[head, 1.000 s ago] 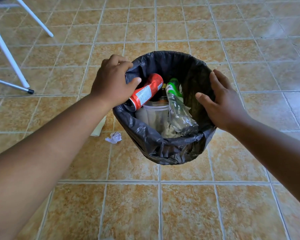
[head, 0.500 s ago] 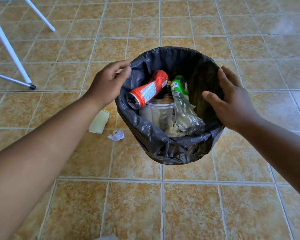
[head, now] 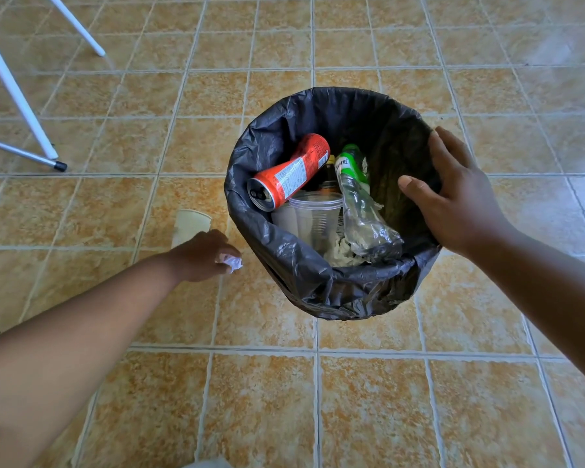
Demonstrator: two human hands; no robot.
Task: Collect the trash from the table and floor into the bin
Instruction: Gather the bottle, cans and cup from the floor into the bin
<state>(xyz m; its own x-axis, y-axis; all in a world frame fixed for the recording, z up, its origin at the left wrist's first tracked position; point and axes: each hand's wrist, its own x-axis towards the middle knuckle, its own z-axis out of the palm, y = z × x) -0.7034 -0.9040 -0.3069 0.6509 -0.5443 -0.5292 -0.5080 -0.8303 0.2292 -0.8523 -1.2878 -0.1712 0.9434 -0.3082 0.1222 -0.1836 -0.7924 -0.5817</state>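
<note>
A bin lined with a black bag (head: 304,285) stands on the tiled floor. Inside lie a red can (head: 289,172), a crushed clear bottle with a green label (head: 358,204) and a clear plastic cup (head: 313,214). My right hand (head: 456,194) rests open on the bin's right rim. Down at the floor left of the bin, my left hand (head: 200,256) has its fingers closed around a small crumpled white paper (head: 232,263). A pale paper cup (head: 190,226) lies on its side just behind that hand.
White metal legs (head: 17,96) of a table or chair stand at the upper left, one ending in a black foot (head: 60,166). Orange-brown floor tiles spread all around the bin. Something pale shows at the bottom edge (head: 206,462).
My left hand let go of the bin's left rim and dropped to the floor, closing on the crumpled paper. The right hand stayed on the right rim.
</note>
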